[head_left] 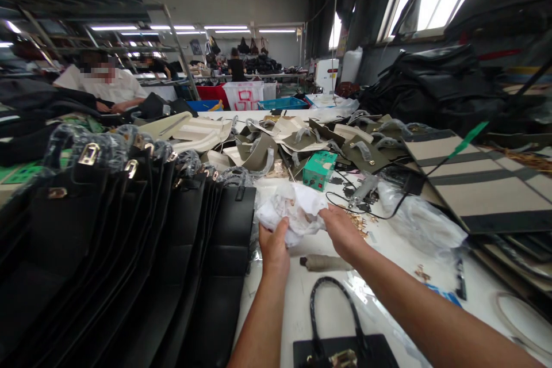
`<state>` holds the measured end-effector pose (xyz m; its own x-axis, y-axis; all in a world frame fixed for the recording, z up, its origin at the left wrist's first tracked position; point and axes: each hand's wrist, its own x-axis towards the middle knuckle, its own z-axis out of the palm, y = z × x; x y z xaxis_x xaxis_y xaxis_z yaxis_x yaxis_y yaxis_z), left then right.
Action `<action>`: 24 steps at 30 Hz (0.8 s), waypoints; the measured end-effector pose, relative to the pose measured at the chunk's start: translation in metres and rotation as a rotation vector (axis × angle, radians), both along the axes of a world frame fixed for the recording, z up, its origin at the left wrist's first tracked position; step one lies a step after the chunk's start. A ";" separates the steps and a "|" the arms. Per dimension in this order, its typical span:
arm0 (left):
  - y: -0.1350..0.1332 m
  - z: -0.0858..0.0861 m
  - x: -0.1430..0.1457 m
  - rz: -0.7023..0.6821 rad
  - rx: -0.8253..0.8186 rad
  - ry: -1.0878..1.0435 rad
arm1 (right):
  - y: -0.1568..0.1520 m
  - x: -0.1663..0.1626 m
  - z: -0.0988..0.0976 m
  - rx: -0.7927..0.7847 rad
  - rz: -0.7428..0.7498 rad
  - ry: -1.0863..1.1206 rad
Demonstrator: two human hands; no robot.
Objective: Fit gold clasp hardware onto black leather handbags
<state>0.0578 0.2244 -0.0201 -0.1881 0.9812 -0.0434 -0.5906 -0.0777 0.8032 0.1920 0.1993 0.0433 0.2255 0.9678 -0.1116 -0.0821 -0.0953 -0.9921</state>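
Between my hands is a crumpled white plastic bag (287, 207), raised over the white table; small things inside it are too unclear to name. My left hand (275, 244) grips its lower left side, thumb on top. My right hand (338, 227) pinches its right edge. Below lies a rod-like tool with a wrapped grey handle (328, 263). Nearer me a black handbag (345, 351) with an upright handle and gold clasp is partly cut off by the frame. Loose gold hardware pieces (357, 223) lie just beyond my right hand.
Black bag panels (142, 253) with plastic-wrapped handles stand in a row at left. A green box (319, 171) with a cable sits behind the bag. Olive and beige pieces (259, 149) cover the far table; striped panels (478, 184) are stacked right. A person (103, 83) sits far left.
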 end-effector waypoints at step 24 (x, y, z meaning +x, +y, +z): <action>-0.002 0.004 -0.006 -0.198 -0.025 -0.207 | -0.009 0.005 0.013 -0.010 0.109 0.390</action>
